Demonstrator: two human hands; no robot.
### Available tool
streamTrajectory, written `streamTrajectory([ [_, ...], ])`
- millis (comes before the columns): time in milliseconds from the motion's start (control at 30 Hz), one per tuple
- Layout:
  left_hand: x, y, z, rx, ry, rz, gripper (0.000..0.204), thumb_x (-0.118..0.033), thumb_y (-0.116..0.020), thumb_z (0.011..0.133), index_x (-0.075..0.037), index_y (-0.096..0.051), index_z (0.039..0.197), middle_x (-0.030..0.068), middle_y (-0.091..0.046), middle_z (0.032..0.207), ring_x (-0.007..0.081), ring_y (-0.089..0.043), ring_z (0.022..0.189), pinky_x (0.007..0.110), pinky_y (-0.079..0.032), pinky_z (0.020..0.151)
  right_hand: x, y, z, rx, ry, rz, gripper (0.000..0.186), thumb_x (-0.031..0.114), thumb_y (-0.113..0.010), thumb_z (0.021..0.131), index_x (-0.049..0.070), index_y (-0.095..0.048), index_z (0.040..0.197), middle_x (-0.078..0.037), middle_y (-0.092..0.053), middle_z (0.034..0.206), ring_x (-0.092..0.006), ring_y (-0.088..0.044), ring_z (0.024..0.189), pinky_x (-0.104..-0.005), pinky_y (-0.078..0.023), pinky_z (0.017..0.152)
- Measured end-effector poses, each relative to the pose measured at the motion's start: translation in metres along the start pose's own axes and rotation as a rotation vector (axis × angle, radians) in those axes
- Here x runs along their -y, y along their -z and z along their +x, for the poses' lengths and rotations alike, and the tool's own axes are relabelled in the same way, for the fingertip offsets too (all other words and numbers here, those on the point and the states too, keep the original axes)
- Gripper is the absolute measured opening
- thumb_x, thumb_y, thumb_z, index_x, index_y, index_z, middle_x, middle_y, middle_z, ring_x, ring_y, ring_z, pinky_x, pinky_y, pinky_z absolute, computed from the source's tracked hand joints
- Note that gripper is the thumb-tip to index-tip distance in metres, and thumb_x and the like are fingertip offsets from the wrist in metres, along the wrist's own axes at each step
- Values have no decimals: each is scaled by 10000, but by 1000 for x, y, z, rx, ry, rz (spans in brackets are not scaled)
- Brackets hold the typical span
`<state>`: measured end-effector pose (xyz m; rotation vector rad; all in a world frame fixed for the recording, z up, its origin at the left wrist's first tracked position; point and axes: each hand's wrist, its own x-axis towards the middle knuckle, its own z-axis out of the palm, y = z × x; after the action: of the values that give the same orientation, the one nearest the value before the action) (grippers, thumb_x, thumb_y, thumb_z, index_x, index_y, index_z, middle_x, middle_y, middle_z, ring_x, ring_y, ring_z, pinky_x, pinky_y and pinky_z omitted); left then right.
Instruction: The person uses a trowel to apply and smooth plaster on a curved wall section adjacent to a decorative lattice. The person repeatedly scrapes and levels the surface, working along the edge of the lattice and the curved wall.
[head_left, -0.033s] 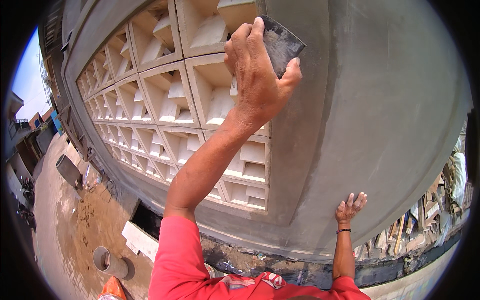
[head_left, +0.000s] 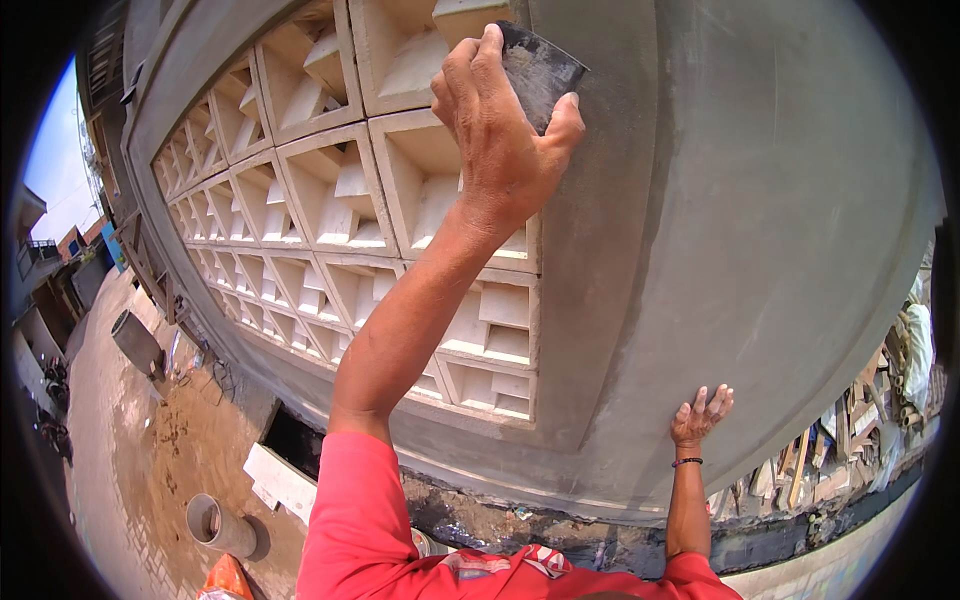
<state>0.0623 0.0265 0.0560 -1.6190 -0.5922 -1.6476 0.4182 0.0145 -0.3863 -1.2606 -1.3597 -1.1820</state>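
Note:
My left hand [head_left: 505,140] is raised high against the wall, its fingers and thumb gripping the edges of a thin, dark, squarish pad [head_left: 543,75] smeared with grey. The pad lies on the grey plastered border [head_left: 590,190] beside a panel of cream ventilation blocks [head_left: 385,185]. Whether the pad is rubber, sponge or something else I cannot make out. Lower down on the right, my right hand [head_left: 703,416] rests on the smooth grey wall [head_left: 780,220] with its fingers spread, holding nothing. A dark bead bracelet [head_left: 687,461] circles that wrist.
Broken wood and rubble [head_left: 800,470] lie at the wall's right end. Down on the left ground stand a concrete cylinder [head_left: 220,525] and another cylinder [head_left: 137,340]. A white board [head_left: 280,482] lies by a dark opening [head_left: 293,437] at the wall's foot. An orange bag [head_left: 229,575] sits nearby.
My left hand has slid a little to the left and slightly up with the pad, toward the ventilation blocks. The right hand stays where it was.

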Motion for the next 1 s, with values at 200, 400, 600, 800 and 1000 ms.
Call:
streamTrajectory([
  [200, -29, -19, -55, 145, -61, 35, 812, -179, -728, 722, 44, -326, 1391, 207, -349, 1307, 351, -336, 1197, 488, -253, 1026, -1, -2, -1, 20, -19, 7, 508, 333, -327, 998, 177, -329, 1482, -177, -262, 1543, -405, -229, 1428, -570, -197, 1143],
  [400, -25, 9, -65, 176, -69, 16, 856, -190, -749, 704, 24, -311, 1407, 209, -325, 1318, 357, -326, 1200, 493, -243, 1008, -2, 1, 5, 6, -4, -8, 510, 318, -328, 999, 170, -321, 1487, -178, -257, 1545, -409, -233, 1426, -570, -200, 1143],
  [600, -29, -14, -61, 157, -75, 85, 872, -193, -747, 706, 28, -296, 1419, 221, -332, 1324, 360, -326, 1216, 497, -246, 996, 0, -1, 1, 5, -17, 3, 508, 329, -325, 1001, 190, -317, 1489, -164, -251, 1550, -401, -232, 1428, -569, -198, 1146],
  [800, -55, 4, -105, 252, -90, -51, 874, -193, -750, 696, 33, -299, 1409, 232, -326, 1337, 368, -327, 1218, 501, -243, 998, -1, 1, 2, 16, -1, -6, 512, 298, -347, 988, 146, -337, 1477, -185, -269, 1533, -423, -249, 1411, -577, -215, 1136],
  [1000, -56, -10, -93, 280, -134, 2, 898, -190, -795, 655, 15, -330, 1395, 229, -341, 1333, 370, -349, 1209, 495, -265, 1006, 4, 1, 6, 9, 2, -1, 519, 293, -339, 989, 151, -321, 1488, -188, -265, 1536, -420, -245, 1415, -571, -212, 1139],
])
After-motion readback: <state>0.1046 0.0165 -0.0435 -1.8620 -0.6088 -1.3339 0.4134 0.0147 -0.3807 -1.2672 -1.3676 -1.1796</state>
